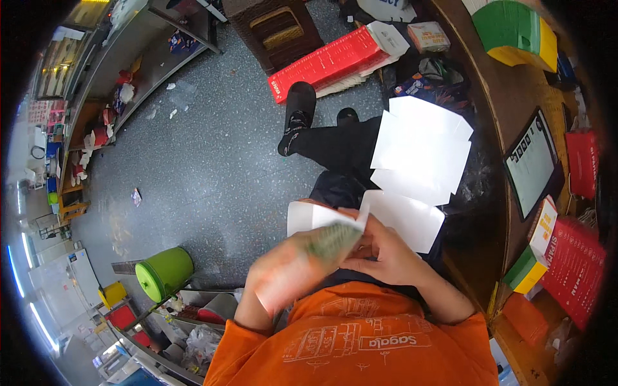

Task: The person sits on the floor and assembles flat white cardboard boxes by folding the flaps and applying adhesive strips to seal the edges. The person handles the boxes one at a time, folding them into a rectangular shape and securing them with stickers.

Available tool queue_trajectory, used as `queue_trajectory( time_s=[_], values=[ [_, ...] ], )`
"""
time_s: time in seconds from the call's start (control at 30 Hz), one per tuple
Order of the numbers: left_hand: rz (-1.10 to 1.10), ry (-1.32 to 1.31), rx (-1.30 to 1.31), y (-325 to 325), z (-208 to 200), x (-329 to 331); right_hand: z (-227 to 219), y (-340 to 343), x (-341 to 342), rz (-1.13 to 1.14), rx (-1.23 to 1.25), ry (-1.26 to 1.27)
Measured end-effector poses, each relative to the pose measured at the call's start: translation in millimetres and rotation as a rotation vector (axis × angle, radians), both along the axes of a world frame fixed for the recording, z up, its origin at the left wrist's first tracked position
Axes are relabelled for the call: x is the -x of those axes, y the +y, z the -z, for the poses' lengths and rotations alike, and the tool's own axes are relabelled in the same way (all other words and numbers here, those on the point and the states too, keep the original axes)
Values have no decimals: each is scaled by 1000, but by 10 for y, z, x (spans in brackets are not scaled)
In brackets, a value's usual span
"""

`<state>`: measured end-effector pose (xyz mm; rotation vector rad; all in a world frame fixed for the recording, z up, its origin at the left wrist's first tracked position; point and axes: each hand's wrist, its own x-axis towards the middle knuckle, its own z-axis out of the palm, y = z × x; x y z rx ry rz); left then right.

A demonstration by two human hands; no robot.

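Low in front of my torso, both hands are at a partly folded cardboard box [331, 246] with white inner faces and a green, orange and white printed side. My left hand [273, 258] is smeared by motion; the printed panel covers part of it, and its fingers seem to grip the box's upper edge. On the other side, my right hand [394, 260] has bent fingers pinching the card near the middle. A white panel [409, 220] spreads out just beyond the right hand. Farther up, a flat white box blank [421, 145] lies over my leg, printless side up.
A long red carton [331, 61] lies on the grey floor beside a brown basket-like crate [270, 29]. To the right, a wooden counter carries a tablet [533, 161] and printed boxes [576, 267]. A green lidded bin [164, 273] stands at left, below a shelf unit [129, 83].
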<state>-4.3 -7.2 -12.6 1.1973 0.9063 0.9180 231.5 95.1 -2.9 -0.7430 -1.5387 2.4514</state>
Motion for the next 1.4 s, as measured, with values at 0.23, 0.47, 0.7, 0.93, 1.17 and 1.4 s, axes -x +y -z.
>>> queue_trajectory(
  time_s=[0.23,0.47,0.7,0.93,1.17,1.4],
  values=[
    [16,277,126,73,-176,-218,221,-52,-124,-18,81,-86],
    [44,568,29,-19,-133,-516,135,-36,-14,-133,-321,-238],
    [-13,491,188,-114,-87,-400,133,9,74,-122,-33,-308],
    [-38,358,254,-270,32,-373,260,19,127,-284,-82,-336],
    [-123,360,238,-365,57,-393,361,-102,182,-238,-415,-380],
    [-374,-6,525,-424,117,-230,260,-41,265,-154,-494,-355]
  ],
)
